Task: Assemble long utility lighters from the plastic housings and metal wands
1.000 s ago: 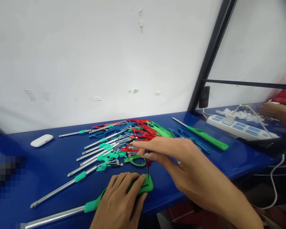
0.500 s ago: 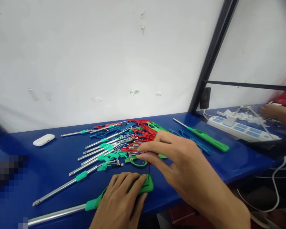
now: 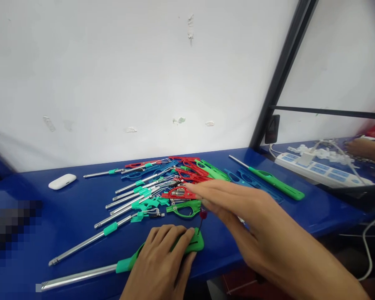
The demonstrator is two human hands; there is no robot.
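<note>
A blue table fills the lower view, its middle serving here as the centre of the clock. Around 12 o'clock lie red, blue and green plastic shells, with metal tubes in mint sleeves fanned toward 9. The right hand comes in at 3 — its thumb and fingers closed on the top of a screwdriver, the index finger stretched straight. At 6 is the left hand, its fingers wrapped over the handle of a green lighter whose tube points toward 8. Between 2 and 3 are a white power strip and, nearer, a second green lighter. A rounded white case sits between 9 and 10. Thinnest is the screwdriver's shaft — slightly slanted, reaching down to the held lighter's end.
</note>
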